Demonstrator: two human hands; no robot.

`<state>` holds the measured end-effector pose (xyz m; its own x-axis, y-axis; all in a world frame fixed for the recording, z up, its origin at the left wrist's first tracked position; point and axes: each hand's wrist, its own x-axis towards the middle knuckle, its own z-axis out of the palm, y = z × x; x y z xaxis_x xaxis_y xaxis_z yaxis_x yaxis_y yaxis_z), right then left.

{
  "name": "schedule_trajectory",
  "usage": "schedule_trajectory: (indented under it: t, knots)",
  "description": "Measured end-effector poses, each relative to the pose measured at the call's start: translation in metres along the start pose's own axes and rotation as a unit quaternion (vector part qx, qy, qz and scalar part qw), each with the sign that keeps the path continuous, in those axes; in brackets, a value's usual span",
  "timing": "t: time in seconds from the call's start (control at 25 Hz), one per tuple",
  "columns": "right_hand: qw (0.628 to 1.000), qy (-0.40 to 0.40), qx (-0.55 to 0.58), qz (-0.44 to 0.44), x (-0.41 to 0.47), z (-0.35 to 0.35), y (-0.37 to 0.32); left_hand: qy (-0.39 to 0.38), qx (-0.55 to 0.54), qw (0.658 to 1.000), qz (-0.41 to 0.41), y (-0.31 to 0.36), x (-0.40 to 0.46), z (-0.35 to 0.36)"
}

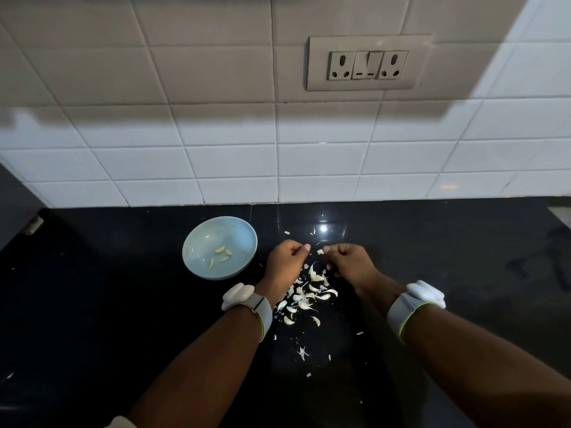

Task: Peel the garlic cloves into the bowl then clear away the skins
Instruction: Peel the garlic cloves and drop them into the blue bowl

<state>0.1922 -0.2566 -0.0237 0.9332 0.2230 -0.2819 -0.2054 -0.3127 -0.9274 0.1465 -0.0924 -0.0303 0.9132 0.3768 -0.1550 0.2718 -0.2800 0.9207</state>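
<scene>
a white tiled wall [216,143] fills the upper half of the view, with a socket plate [369,63] set into it right of centre. below it runs a black counter [92,304], glossy, with a bright glint of light near the wall.

on the counter, left of the hands, sits a pale blue bowl [197,239]. four peeled garlic cloves [221,254] lie inside it, toward the near side.

two bare forearms reach in from the bottom edge, each with a white wristband [248,301] at the wrist. the left hand [285,262] is curled, thumb and forefinger tips brought together; whether anything sits between them cannot be told. the right hand [352,262] is curled too, and its thumb and forefinger pinch a small pale piece of garlic [320,251] at the tips. the two hands are near each other above the counter, just right of the bowl, not touching.

beneath and between the wrists lies a loose heap of garlic skins [304,296], and it is hard to tell whether unpeeled cloves are mixed in with them. smaller flakes [302,353] are scattered nearer the person and a few close to the wall.
</scene>
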Motion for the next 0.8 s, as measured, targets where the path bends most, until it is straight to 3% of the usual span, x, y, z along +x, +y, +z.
schedule_trajectory:
  t: [0.08,0.2,0.6,0.8]
  knots:
    - [0.992,-0.024,0.118,0.02,-0.006,0.01,-0.007,-0.05,-0.082,0.995,-0.03,0.008,-0.005,0.004]
    - [0.98,-0.052,0.189,0.019,-0.01,0.016,-0.014,-0.053,-0.146,0.987,-0.03,0.017,-0.008,0.006]
    - [0.965,-0.088,0.247,0.021,-0.014,0.019,-0.027,-0.02,-0.231,0.972,-0.049,0.022,-0.012,-0.002]
    - [0.965,-0.108,0.24,0.002,-0.024,0.024,-0.037,0.005,-0.203,0.979,-0.025,0.027,-0.015,-0.003]
